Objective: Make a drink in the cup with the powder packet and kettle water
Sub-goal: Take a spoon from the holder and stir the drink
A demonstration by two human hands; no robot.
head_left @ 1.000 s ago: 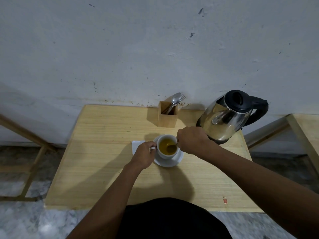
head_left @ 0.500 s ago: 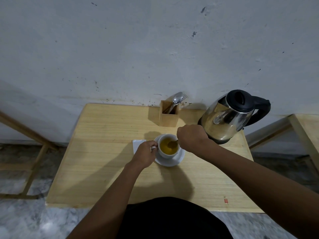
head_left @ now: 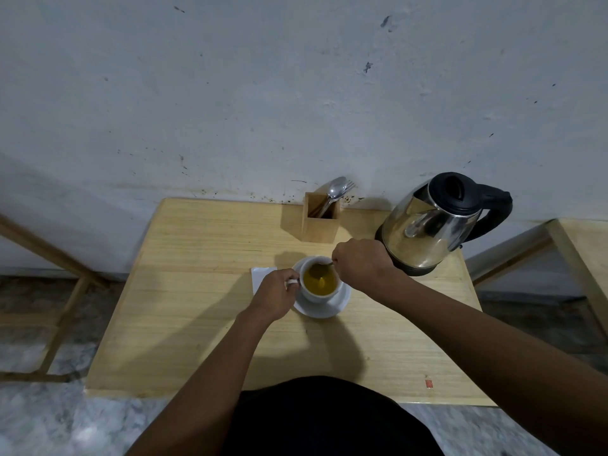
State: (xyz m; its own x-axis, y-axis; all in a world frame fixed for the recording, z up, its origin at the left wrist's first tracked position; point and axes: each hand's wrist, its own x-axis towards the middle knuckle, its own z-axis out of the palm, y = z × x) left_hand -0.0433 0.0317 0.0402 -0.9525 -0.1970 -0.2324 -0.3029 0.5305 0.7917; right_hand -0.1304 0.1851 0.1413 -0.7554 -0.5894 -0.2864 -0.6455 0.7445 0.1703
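A white cup (head_left: pixel 316 295) full of yellow-brown drink stands on a white saucer (head_left: pixel 329 309) in the middle of the wooden table (head_left: pixel 197 307). My left hand (head_left: pixel 274 292) pinches the cup's handle on its left side. My right hand (head_left: pixel 358 263) is closed on a spoon (head_left: pixel 320 268) whose bowl dips into the drink at the cup's far side. A white packet (head_left: pixel 261 277) lies flat just left of the cup, partly under my left hand. The steel kettle (head_left: pixel 434 222) with a black lid and handle stands at the back right.
A wooden cutlery holder (head_left: pixel 320 222) with a spoon and a fork stands against the wall behind the cup. Another wooden table's corner (head_left: pixel 582 245) is at the right. A wooden frame (head_left: pixel 62 291) stands on the marble floor at the left.
The spoon's bowl has moved from the near right of the cup round to its far side. My right hand shifted slightly away from me. The left hand stays on the handle.
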